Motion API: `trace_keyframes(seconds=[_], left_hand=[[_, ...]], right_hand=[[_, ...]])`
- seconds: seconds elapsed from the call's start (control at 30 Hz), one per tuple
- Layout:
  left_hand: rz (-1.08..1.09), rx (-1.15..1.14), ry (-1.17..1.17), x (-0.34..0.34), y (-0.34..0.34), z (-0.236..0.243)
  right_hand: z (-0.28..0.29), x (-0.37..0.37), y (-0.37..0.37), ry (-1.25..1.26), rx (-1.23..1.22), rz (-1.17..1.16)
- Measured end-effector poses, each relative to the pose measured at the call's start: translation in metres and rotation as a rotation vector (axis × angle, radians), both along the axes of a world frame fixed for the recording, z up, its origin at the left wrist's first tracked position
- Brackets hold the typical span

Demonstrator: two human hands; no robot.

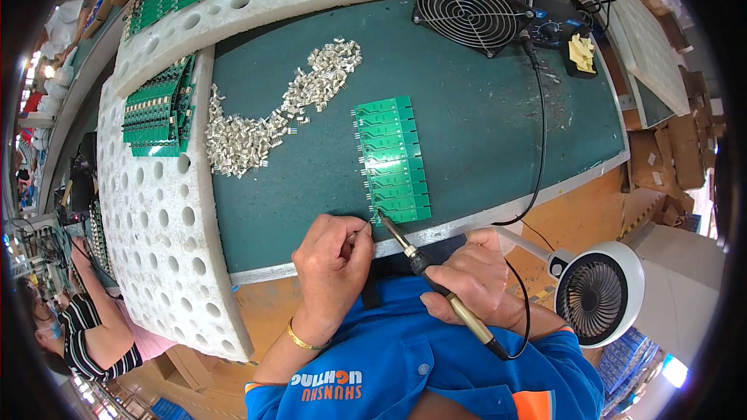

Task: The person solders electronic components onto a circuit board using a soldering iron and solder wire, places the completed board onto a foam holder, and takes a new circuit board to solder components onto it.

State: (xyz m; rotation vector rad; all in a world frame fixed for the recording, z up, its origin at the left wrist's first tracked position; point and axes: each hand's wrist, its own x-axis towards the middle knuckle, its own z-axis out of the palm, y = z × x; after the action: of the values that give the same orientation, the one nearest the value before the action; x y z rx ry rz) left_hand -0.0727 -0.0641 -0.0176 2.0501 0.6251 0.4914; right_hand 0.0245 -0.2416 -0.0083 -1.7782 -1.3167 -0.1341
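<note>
My right hand (pixel 475 278) grips a soldering iron (pixel 469 322) by its handle. The iron's tip meets the lower left corner of a green circuit board panel (pixel 391 157), which lies flat on the mat. Small white connectors line the panel's left edge. Close to that same corner, my left hand (pixel 331 257) is closed in a pinch; whatever sits between its fingertips is too small to make out. Beyond my left hand, a heap of loose white connectors (pixel 245 141) spreads over the mat.
White foam boards with holes (pixel 159 218) flank the green mat (pixel 303 187), carrying stacked circuit boards (pixel 159 113). A black fan (pixel 471 12) and a yellow sponge (pixel 581 54) stand far right; a white fan (pixel 595 295) is near right. Another person (pixel 97 334) sits at left.
</note>
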Motion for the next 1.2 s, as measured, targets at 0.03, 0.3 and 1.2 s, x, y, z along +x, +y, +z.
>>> trace_keyframes(seconds=[0.03, 0.3, 1.2], left_hand=[[-0.006, 0.014, 0.004, 0.0, 0.0, 0.0], [0.002, 0.025, -0.008, 0.0, 0.001, -0.001], [0.054, -0.054, -0.014, -0.015, 0.007, 0.003]], right_hand=[[0.0, 0.0, 0.0, -0.005, -0.003, 0.003], [0.001, 0.001, -0.001, -0.038, 0.004, 0.005], [0.004, 0.019, 0.006, 0.231, 0.058, -0.002]])
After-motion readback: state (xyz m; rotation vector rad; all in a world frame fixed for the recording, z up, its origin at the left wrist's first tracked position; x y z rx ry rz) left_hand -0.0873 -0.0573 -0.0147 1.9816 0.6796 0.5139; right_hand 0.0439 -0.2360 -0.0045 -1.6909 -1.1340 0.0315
